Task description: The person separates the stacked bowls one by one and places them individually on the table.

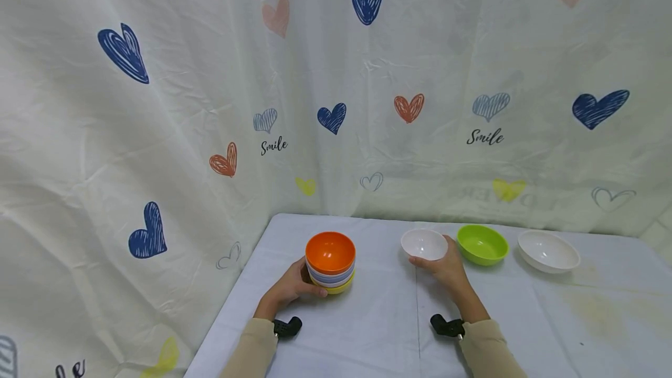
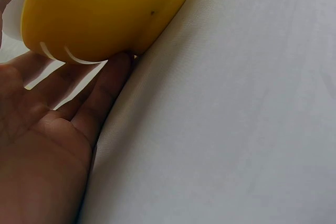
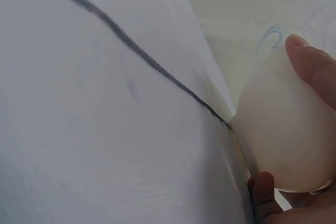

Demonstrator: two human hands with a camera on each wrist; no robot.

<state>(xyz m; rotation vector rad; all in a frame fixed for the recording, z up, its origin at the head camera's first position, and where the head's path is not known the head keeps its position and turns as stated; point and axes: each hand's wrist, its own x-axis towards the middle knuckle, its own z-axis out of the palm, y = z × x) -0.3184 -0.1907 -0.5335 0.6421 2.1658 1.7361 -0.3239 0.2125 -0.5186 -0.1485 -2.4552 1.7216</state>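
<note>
Though perhaps plastic, glossy round stacked bowls (image 1: 331, 263).

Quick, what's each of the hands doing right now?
Left hand: closed, holding the bowl stack by its side.
Right hand: closed, holding the white bowl nearest that stack.

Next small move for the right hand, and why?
Probably lift the small glossy white bowl toward the orange-topped stack of round bowls: the right hand grips that bowl by its sides, while the left hand holds the stack.
</note>
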